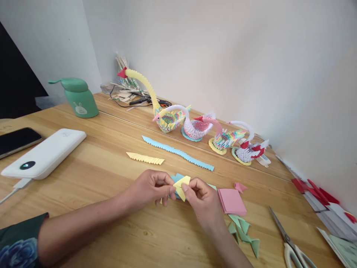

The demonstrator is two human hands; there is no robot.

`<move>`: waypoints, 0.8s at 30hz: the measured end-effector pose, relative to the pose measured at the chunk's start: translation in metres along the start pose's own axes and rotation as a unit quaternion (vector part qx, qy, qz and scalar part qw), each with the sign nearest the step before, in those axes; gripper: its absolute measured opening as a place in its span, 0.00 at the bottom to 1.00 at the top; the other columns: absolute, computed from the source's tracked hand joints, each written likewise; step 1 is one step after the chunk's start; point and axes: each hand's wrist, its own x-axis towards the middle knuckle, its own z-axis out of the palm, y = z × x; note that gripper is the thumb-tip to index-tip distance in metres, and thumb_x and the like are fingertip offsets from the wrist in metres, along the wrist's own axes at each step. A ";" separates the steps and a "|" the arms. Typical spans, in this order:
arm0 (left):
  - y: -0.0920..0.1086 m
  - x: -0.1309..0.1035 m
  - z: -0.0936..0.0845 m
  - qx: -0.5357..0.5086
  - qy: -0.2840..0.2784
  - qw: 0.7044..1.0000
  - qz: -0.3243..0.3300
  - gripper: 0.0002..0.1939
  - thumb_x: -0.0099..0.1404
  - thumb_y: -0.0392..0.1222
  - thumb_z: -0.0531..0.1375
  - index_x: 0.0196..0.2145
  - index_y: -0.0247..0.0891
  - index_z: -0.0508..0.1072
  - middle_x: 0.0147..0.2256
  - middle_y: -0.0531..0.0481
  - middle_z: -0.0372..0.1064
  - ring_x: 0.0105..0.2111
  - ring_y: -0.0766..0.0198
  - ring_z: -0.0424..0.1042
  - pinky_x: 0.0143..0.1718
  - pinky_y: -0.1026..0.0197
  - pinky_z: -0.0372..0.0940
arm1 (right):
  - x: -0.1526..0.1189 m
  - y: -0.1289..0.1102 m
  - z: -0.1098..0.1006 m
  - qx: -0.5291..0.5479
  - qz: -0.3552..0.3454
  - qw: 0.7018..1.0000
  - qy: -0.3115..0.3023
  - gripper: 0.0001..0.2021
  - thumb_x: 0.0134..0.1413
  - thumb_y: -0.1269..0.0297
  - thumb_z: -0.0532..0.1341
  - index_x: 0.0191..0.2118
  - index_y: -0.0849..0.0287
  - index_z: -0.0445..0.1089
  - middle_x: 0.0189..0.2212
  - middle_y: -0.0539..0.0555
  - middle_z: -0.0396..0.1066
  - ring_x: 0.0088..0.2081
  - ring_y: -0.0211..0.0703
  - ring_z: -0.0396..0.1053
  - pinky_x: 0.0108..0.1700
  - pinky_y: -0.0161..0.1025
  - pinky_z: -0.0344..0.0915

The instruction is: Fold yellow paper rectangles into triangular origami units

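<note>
Both hands meet over the table around a yellow folded paper piece (184, 181). My left hand (156, 187) pinches its left side between thumb and fingers. My right hand (203, 199) grips the right side, thumb on top. Some blue folded paper (177, 178) shows just behind the yellow piece; whether it is held or lies on the table I cannot tell. Beyond the hands lie a strip of interlocked yellow pieces (145, 158) and a longer, slightly wavy blue strip (178, 152). Right of my right hand is a stack of pink paper squares (232, 201).
Several paper swans (198, 128) stand along the wall. Green folded pieces (244, 234), a pink one (240, 187) and scissors (287, 238) lie at right. A white power bank (52, 150), a phone (18, 141) and a green container (80, 98) are at left.
</note>
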 end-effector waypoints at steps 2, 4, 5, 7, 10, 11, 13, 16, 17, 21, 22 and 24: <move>-0.002 0.001 -0.001 -0.017 -0.006 1.000 -0.001 0.10 0.55 0.43 0.60 0.24 0.33 0.70 0.24 0.51 0.73 0.19 0.71 0.68 0.19 0.69 0.59 | 0.000 0.000 0.000 0.003 0.000 1.000 -0.002 0.13 0.51 0.60 0.58 0.20 0.57 0.57 0.17 0.44 0.52 0.22 0.34 0.49 0.24 0.33 0.47; -0.003 0.001 -0.002 -0.030 -0.009 0.999 -0.002 0.11 0.55 0.44 0.61 0.24 0.33 0.69 0.24 0.51 0.73 0.19 0.70 0.68 0.19 0.69 0.59 | 0.001 -0.001 0.000 0.001 0.000 1.000 0.000 0.14 0.50 0.60 0.58 0.20 0.57 0.57 0.17 0.44 0.51 0.21 0.34 0.48 0.23 0.33 0.47; -0.003 0.001 -0.002 -0.036 -0.010 0.999 -0.004 0.11 0.55 0.44 0.61 0.24 0.33 0.69 0.24 0.51 0.73 0.19 0.70 0.68 0.19 0.69 0.60 | 0.001 -0.001 0.000 0.001 -0.001 1.000 0.002 0.14 0.49 0.60 0.59 0.20 0.57 0.57 0.17 0.44 0.51 0.21 0.34 0.48 0.23 0.33 0.46; -0.003 0.001 -0.001 -0.045 -0.012 0.999 -0.006 0.11 0.55 0.45 0.61 0.23 0.33 0.69 0.24 0.51 0.73 0.19 0.70 0.68 0.19 0.69 0.60 | 0.001 -0.002 0.001 0.001 -0.004 1.000 0.004 0.13 0.49 0.60 0.59 0.19 0.57 0.56 0.17 0.43 0.51 0.21 0.34 0.48 0.23 0.33 0.46; -0.004 0.001 0.000 -0.056 -0.013 0.998 -0.007 0.11 0.54 0.45 0.62 0.23 0.33 0.69 0.23 0.51 0.73 0.19 0.70 0.68 0.19 0.69 0.60 | 0.001 -0.003 0.001 -0.003 -0.013 1.000 0.006 0.13 0.49 0.61 0.59 0.19 0.57 0.56 0.17 0.44 0.50 0.21 0.34 0.47 0.23 0.33 0.46; -0.004 0.002 0.000 -0.059 -0.013 0.998 -0.007 0.11 0.54 0.45 0.62 0.24 0.33 0.69 0.24 0.51 0.73 0.19 0.70 0.69 0.19 0.69 0.61 | 0.001 -0.004 0.001 -0.006 -0.015 1.000 0.007 0.13 0.49 0.62 0.59 0.19 0.57 0.56 0.17 0.44 0.50 0.21 0.33 0.47 0.23 0.33 0.46; -0.005 0.002 0.000 -0.062 -0.013 0.998 -0.006 0.11 0.54 0.45 0.62 0.24 0.33 0.69 0.24 0.51 0.73 0.19 0.70 0.69 0.19 0.68 0.61 | 0.000 -0.004 0.002 -0.010 -0.017 1.000 0.008 0.13 0.49 0.62 0.58 0.19 0.57 0.55 0.17 0.44 0.50 0.21 0.33 0.47 0.23 0.33 0.46; -0.006 0.003 -0.001 -0.058 -0.016 0.998 -0.003 0.12 0.53 0.46 0.62 0.24 0.33 0.69 0.23 0.51 0.73 0.19 0.69 0.69 0.19 0.68 0.61 | 0.001 -0.004 0.002 -0.016 -0.023 1.000 0.011 0.13 0.49 0.63 0.58 0.19 0.56 0.55 0.17 0.43 0.50 0.21 0.33 0.47 0.22 0.33 0.46; -0.007 0.004 -0.001 -0.054 -0.018 0.998 0.000 0.12 0.53 0.46 0.63 0.24 0.33 0.70 0.23 0.51 0.73 0.19 0.69 0.69 0.20 0.68 0.61 | 0.001 -0.004 0.002 -0.019 -0.027 0.999 0.012 0.13 0.49 0.63 0.58 0.19 0.56 0.54 0.17 0.43 0.50 0.21 0.33 0.47 0.22 0.32 0.46; -0.006 0.005 -0.001 -0.033 -0.021 0.999 0.014 0.12 0.54 0.46 0.62 0.24 0.33 0.70 0.22 0.53 0.71 0.19 0.70 0.68 0.20 0.68 0.62 | 0.001 -0.004 0.003 -0.026 -0.038 0.999 0.019 0.13 0.48 0.64 0.58 0.19 0.56 0.55 0.16 0.43 0.50 0.20 0.33 0.47 0.22 0.32 0.46; -0.005 0.005 -0.001 -0.026 -0.020 0.999 0.017 0.12 0.54 0.47 0.61 0.24 0.33 0.71 0.21 0.53 0.71 0.18 0.70 0.67 0.20 0.68 0.62 | 0.001 -0.004 0.004 -0.026 -0.039 0.999 0.023 0.13 0.48 0.64 0.59 0.19 0.57 0.54 0.16 0.43 0.50 0.20 0.33 0.46 0.22 0.32 0.46; -0.004 0.004 -0.001 -0.008 -0.014 1.000 0.021 0.13 0.56 0.46 0.60 0.23 0.33 0.71 0.20 0.53 0.70 0.18 0.70 0.67 0.20 0.68 0.61 | 0.001 -0.004 0.004 -0.017 -0.029 0.999 0.022 0.13 0.48 0.64 0.59 0.19 0.57 0.55 0.16 0.43 0.50 0.20 0.33 0.46 0.22 0.32 0.46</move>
